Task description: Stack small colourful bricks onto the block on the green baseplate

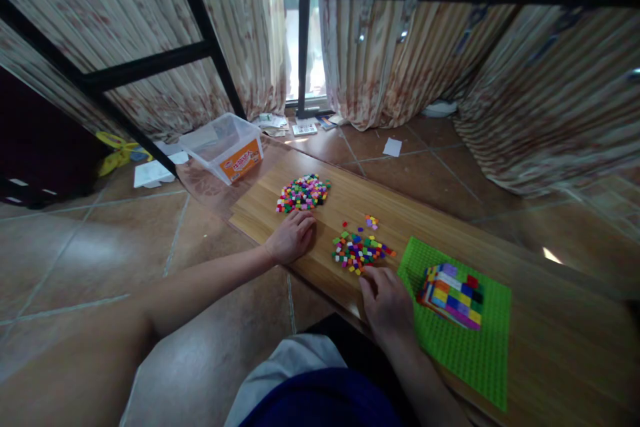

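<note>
My left hand (293, 236) rests on the wooden board with its fingers curled in, just below a heap of small coloured building bricks (303, 193). What it may hold is hidden under the fingers. My right hand (387, 300) is at the near edge of a second, more scattered pile of bricks (357, 250). Its thumb and fingers are bent together; whether a brick is between them is too small to tell. Right of this hand lies a green studded baseplate (487, 360), carrying a multicoloured block built from bricks (455, 295).
The long wooden board (565, 327) stands low over the tiled floor. Beyond its left end sits a clear plastic bin (213, 150) with an orange label. A black metal frame (150, 67) crosses in front of the curtains (390, 67). Papers (393, 147) lie on the floor.
</note>
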The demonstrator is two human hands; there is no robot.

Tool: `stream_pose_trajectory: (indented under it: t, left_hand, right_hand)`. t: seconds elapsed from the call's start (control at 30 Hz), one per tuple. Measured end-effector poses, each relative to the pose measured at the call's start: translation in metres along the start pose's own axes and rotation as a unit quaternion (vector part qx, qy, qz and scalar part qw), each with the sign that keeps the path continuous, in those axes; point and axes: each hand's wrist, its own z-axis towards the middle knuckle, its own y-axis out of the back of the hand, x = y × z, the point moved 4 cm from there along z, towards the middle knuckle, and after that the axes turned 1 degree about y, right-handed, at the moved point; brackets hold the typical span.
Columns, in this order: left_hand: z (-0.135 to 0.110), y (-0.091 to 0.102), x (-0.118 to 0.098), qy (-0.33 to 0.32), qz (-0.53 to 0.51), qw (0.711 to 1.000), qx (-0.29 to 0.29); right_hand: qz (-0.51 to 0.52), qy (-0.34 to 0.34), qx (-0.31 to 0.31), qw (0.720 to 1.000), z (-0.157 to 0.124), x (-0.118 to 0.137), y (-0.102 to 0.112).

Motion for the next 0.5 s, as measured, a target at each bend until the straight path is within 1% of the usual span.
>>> stream_pose_trajectory:
  t: [0.1,0.3,0.37,0.5]
  left_hand:
    - [0.0,0.001,0.0,0.0,0.0,1.0,0.001]
    - [0.001,0.001,0.0,0.001,-0.003,1.0,0.0]
    - [0.001,0.002,0.0,0.001,-0.007,1.0,0.002]
    - [0.002,0.003,-0.001,0.002,-0.01,1.0,0.008]
  right_hand:
    - [-0.021,-0.01,0.008,1.0,0.004,0.0,-0.004]
    - [-0.028,-0.013,-0.007,0.999,0.013,-0.001,-0.005]
    - [-0.021,-0.017,-0.023,0.999,0.015,-0.003,-0.003]
    - [0.007,-0.02,-0.074,0.997,0.021,-0.01,0.005]
